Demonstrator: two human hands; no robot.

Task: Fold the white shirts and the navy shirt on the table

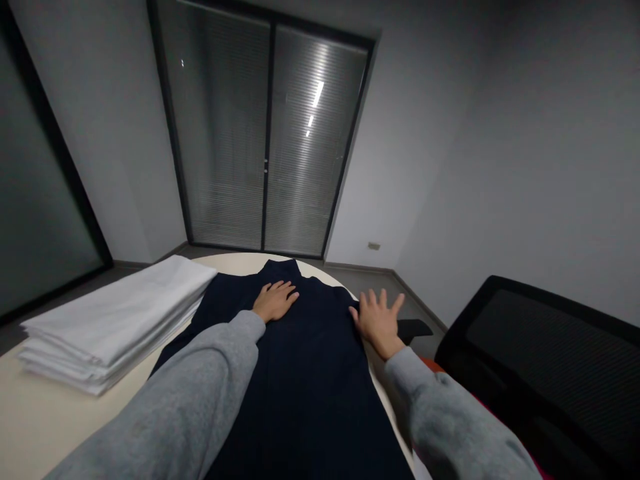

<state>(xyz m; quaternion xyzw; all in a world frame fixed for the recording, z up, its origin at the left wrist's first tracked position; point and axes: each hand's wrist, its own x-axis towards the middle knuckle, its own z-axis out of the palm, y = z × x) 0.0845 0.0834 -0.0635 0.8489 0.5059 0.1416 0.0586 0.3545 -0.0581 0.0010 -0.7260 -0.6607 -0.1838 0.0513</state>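
Note:
A dark navy garment (pixel 310 373) with a collar-like piece at its far end lies spread out on a pale rounded table (pixel 45 427). Flat on its upper part rests my left hand (pixel 275 301), fingers stretched out and nothing held. My right hand (pixel 379 321) is at the garment's right edge, its fingers spread wide and empty; whether the palm touches the cloth I cannot tell. Both arms wear grey sleeves. The garment's near end runs out of view at the bottom.
Folded white cloths (pixel 135 307) are stacked on the table's left side. A black mesh-backed chair (pixel 540 360) stands close on the right. Beyond the table are glass doors (pixel 265 147) with blinds and a grey wall (pixel 450 133).

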